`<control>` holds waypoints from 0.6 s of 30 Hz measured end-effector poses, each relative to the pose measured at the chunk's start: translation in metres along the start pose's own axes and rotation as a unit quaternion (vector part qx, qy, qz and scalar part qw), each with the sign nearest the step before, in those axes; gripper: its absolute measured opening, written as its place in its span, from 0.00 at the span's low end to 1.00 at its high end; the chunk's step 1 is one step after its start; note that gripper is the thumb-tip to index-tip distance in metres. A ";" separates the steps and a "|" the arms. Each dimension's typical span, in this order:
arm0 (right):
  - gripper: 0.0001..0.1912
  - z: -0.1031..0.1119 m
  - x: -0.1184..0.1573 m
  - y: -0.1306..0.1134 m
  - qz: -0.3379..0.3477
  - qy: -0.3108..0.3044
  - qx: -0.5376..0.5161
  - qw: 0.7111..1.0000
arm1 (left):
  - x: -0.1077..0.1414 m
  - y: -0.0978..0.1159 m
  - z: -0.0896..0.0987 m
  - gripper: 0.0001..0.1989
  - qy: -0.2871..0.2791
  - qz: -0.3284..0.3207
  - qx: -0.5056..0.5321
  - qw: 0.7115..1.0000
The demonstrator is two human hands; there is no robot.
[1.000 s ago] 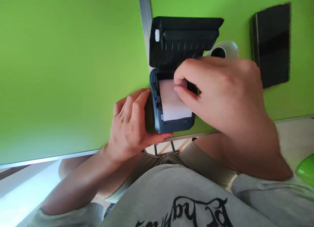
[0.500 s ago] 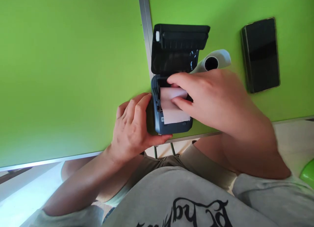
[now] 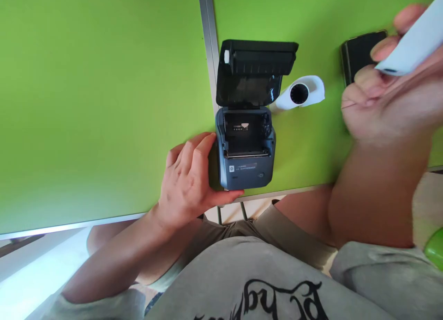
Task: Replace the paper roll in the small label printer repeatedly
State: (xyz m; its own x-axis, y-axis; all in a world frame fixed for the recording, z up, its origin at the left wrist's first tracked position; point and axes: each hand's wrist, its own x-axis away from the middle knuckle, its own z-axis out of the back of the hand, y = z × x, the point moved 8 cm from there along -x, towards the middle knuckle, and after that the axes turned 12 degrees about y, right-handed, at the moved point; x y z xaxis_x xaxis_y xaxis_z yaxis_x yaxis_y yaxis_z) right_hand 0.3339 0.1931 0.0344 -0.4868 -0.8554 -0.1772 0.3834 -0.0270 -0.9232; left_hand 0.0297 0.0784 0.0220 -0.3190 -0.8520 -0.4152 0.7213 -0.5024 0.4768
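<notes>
A small dark blue-grey portable printer (image 3: 246,172) stands at the near edge of the table. Its black lid (image 3: 238,87) is swung up, and the roll compartment shows no roll, only a small white scrap or mark inside. My left hand (image 3: 187,179) grips the printer, fingers along its left side and thumb across its front. Up at the right, my right hand (image 3: 382,100) is closed round a white paper roll (image 3: 417,40), which runs out of view. Another white paper roll (image 3: 314,87) with a dark core lies just right of the lid.
Beneath my right hand lies a black phone-like object (image 3: 362,54), partly covered. A metal seam strip (image 3: 207,29) crosses the green table (image 3: 104,103) behind the printer. The table's near edge runs just in front of my lap. A green rounded object (image 3: 434,248) shows at the lower right.
My right hand has lifted the paper roll out of the printer and carried it up to the right, baring the compartment. My left hand has kept its grip on the printer.
</notes>
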 end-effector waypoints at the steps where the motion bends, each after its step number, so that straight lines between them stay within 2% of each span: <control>1: 0.13 0.005 -0.002 0.011 -0.012 0.062 -0.051 0.997 | 0.000 0.000 0.000 0.53 -0.002 0.000 -0.002 1.000; 2: 0.05 0.014 0.000 0.023 -0.031 0.155 -0.109 0.981 | 0.000 0.000 -0.001 0.53 -0.004 0.000 -0.003 1.000; 3: 0.04 0.015 0.004 0.025 -0.015 0.190 -0.121 0.974 | 0.000 0.000 -0.001 0.53 -0.006 0.000 -0.004 1.000; 4: 0.05 0.011 0.008 0.023 0.010 0.198 -0.123 0.972 | 0.000 0.000 -0.001 0.53 -0.007 0.001 -0.003 1.000; 7: 0.09 -0.009 0.022 0.001 0.104 0.110 -0.065 0.986 | 0.000 0.000 0.000 0.53 -0.005 0.005 0.003 1.000; 11: 0.15 -0.018 0.031 -0.015 0.134 0.035 -0.030 0.990 | 0.000 0.000 0.000 0.54 -0.006 0.002 0.005 1.000; 15: 0.14 -0.019 0.031 -0.016 0.164 0.035 -0.036 0.985 | 0.000 0.001 0.000 0.53 -0.002 -0.004 -0.004 1.000; 18: 0.11 -0.017 0.028 -0.008 0.192 0.058 0.012 0.980 | 0.000 0.001 0.000 0.52 -0.001 -0.004 -0.007 1.000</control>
State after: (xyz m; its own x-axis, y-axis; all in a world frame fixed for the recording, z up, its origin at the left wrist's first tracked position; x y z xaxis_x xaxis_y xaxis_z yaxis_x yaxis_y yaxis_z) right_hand 0.3038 0.1784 0.0311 -0.3881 -0.7403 -0.5489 0.5734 0.2724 -0.7727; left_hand 0.0304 0.0780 0.0226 -0.3254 -0.8481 -0.4180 0.7278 -0.5069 0.4619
